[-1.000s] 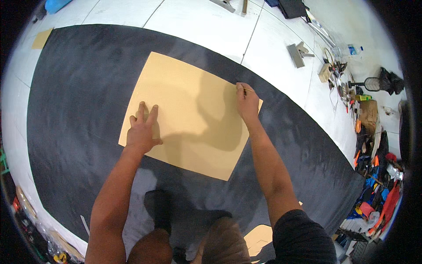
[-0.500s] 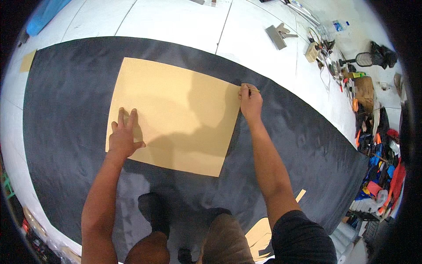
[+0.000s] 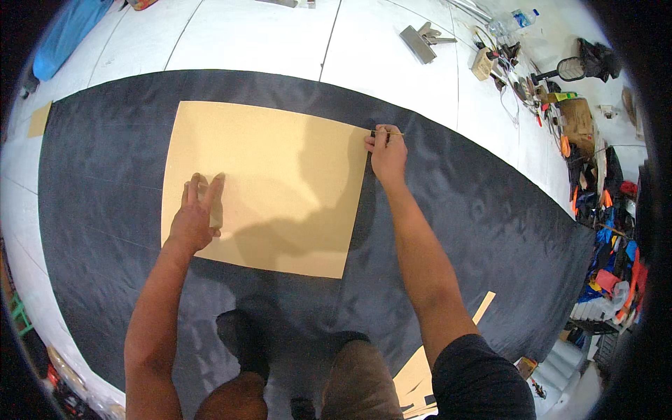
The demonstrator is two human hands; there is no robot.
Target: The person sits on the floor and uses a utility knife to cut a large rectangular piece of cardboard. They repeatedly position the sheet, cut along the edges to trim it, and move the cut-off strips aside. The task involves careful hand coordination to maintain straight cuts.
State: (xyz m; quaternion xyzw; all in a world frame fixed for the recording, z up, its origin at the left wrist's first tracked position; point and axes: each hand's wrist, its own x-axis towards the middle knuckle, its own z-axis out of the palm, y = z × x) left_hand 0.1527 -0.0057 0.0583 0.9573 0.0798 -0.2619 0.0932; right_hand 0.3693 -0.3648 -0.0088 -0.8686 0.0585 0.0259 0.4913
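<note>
A large tan sheet, like card or thin board, lies flat on a black ground cover. On the sheet's left part rests my left hand, its fingers apart and somewhat arched, holding nothing. At the far right corner of the sheet, my right hand is closed around a thin, yellowish, pencil-like stick. Only a short length of the stick shows beyond my fingers, so its exact kind cannot be made out.
Tan strips and cut pieces lie by my right knee. Beyond the cover, a wide scraper-like tool lies on white floor tiles. Clutter lines the right wall. A blue object stands at the far left.
My left fingers, flatter on the sheet before, are now more arched and drawn together. My right hand stays at the corner with the stick turned slightly. The whole view has shifted a little.
</note>
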